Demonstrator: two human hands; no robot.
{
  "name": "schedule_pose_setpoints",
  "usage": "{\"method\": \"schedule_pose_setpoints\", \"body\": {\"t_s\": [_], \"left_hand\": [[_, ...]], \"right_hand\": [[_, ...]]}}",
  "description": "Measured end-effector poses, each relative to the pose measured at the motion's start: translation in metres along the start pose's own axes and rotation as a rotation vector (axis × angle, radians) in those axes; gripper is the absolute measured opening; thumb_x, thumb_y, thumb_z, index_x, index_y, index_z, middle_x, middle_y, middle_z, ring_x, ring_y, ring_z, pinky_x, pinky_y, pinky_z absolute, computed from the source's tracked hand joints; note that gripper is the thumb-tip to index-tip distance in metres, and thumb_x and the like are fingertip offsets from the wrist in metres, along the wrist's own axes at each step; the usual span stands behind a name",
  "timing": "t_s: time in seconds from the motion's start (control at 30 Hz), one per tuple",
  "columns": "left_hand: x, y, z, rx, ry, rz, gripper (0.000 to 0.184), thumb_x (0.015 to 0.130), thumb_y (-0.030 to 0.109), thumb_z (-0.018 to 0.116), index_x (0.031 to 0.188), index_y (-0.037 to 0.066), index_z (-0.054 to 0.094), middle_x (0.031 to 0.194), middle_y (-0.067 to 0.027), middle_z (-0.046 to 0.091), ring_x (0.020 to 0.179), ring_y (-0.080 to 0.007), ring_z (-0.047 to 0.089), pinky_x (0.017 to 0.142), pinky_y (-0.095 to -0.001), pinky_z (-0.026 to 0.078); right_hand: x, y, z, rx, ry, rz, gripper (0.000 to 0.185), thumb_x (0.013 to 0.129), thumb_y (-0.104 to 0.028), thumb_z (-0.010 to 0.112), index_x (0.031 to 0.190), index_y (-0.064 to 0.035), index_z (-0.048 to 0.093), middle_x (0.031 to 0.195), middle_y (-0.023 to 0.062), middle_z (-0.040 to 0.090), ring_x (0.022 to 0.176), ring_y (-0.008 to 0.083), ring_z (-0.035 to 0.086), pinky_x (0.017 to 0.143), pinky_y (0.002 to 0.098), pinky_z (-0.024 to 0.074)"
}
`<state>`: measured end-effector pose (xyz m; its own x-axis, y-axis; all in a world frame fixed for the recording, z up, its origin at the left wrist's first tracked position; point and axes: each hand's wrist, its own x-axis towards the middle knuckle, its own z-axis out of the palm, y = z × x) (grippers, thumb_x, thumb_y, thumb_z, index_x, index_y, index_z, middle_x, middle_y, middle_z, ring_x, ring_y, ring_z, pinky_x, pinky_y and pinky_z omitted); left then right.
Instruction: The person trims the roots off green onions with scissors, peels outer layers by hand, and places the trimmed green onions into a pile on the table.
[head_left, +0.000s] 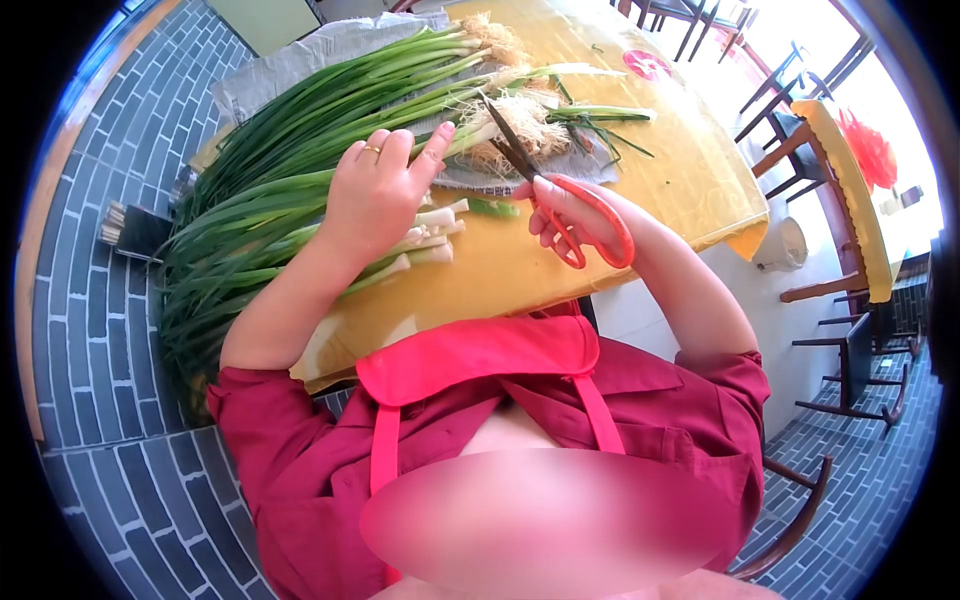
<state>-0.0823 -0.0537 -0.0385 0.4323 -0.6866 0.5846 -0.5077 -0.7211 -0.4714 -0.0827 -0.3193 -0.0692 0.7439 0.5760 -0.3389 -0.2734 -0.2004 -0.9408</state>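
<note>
My left hand (378, 190), with a ring on one finger, is closed around the pale stalk of a green onion (472, 138), whose root end points right. In my right hand (575, 212) is a pair of scissors (515, 148) with red-orange handles and dark blades. The blades point up and left, over the stringy root trimmings (535, 118) and close to the stalk's root end. Whether they touch the stalk I cannot tell. Untrimmed green onions (350, 85) lie beyond my left hand. Nearer my body are green onions with bare white ends (432, 248).
A yellow cloth covers the table (690, 185), with newspaper (270, 85) under the onions. Loose green leaves (605, 115) lie right of the roots. A holder of chopsticks (140, 232) stands by the brick wall. Chairs (850, 365), a bin (785, 245) and another table (850, 190) are at right.
</note>
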Motion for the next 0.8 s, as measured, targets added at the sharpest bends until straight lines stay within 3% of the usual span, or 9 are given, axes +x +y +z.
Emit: {"method": "schedule_pose_setpoints", "body": {"t_s": [0.03,0.13,0.23,0.33,0.43,0.63,0.73,0.8], "left_hand": [[0.0,0.001,0.0,-0.013,0.009,0.008,0.048,0.074,0.018,0.07,0.121,0.013,0.061,0.079,-0.0027,0.044,0.068,-0.0179,0.049,0.058,-0.0306,0.044],[0.0,0.005,0.001,-0.016,0.014,0.026,0.047,0.075,0.018,0.069,0.121,0.013,0.061,0.079,-0.0025,0.044,0.068,-0.0177,0.049,0.058,-0.0307,0.044],[0.001,0.007,0.0,0.014,-0.042,0.048,0.043,0.078,0.014,0.056,0.12,0.011,0.061,0.08,-0.0042,0.045,0.075,-0.0196,0.051,0.061,-0.0303,0.044],[0.004,0.009,-0.001,0.007,-0.057,0.032,0.043,0.077,0.012,0.055,0.12,0.01,0.061,0.08,-0.0044,0.046,0.076,-0.0195,0.052,0.062,-0.0298,0.044],[0.006,0.009,0.0,0.015,-0.05,0.04,0.043,0.076,0.012,0.054,0.118,0.01,0.062,0.079,-0.0045,0.046,0.076,-0.0194,0.052,0.063,-0.0296,0.045],[0.009,0.015,0.001,0.013,-0.065,0.056,0.043,0.074,0.013,0.055,0.117,0.01,0.063,0.078,-0.0047,0.046,0.075,-0.0192,0.053,0.064,-0.0298,0.046],[0.004,0.014,0.011,-0.047,-0.051,0.076,0.044,0.077,0.017,0.063,0.121,0.009,0.06,0.075,-0.0033,0.043,0.069,-0.0187,0.05,0.057,-0.0307,0.044],[0.001,0.013,0.015,-0.069,-0.043,0.093,0.044,0.077,0.016,0.064,0.121,0.009,0.06,0.075,-0.0036,0.042,0.07,-0.019,0.051,0.058,-0.0309,0.044]], "right_hand": [[0.001,0.002,0.0,0.028,0.01,-0.043,0.063,0.091,-0.058,0.045,0.11,0.0009,0.054,0.079,0.0072,0.056,0.061,0.012,0.054,0.054,0.0252,0.0471],[0.003,0.001,-0.007,-0.001,-0.056,0.018,0.067,0.091,-0.059,0.044,0.12,0.0008,0.051,0.082,0.0072,0.056,0.065,0.012,0.055,0.058,0.0247,0.0477],[0.003,0.0,-0.008,0.006,-0.047,0.039,0.066,0.091,-0.059,0.044,0.117,0.0008,0.052,0.083,0.0069,0.056,0.066,0.0119,0.055,0.059,0.0248,0.0482],[-0.001,-0.004,-0.01,-0.009,-0.045,0.018,0.068,0.09,-0.06,0.045,0.118,0.0012,0.052,0.083,0.0069,0.056,0.066,0.0123,0.056,0.061,0.0249,0.0485],[-0.003,-0.01,-0.013,-0.038,-0.04,0.07,0.049,0.098,-0.045,0.041,0.121,-0.0026,0.05,0.087,0.0058,0.054,0.075,0.0138,0.055,0.061,0.0256,0.0471],[-0.001,-0.008,-0.017,-0.058,-0.053,0.042,0.048,0.098,-0.044,0.041,0.113,0.0,0.051,0.076,0.0048,0.051,0.058,0.0114,0.05,0.05,0.0241,0.0433],[0.007,0.004,-0.023,-0.042,-0.047,0.049,0.064,0.09,-0.059,0.048,0.11,0.0018,0.053,0.068,0.0037,0.048,0.048,0.0084,0.044,0.047,0.0239,0.0407],[0.001,0.002,-0.021,-0.079,-0.022,0.041,0.061,0.089,-0.057,0.049,0.104,0.0013,0.054,0.064,0.002,0.045,0.047,0.0075,0.042,0.044,0.0231,0.0382]]}}
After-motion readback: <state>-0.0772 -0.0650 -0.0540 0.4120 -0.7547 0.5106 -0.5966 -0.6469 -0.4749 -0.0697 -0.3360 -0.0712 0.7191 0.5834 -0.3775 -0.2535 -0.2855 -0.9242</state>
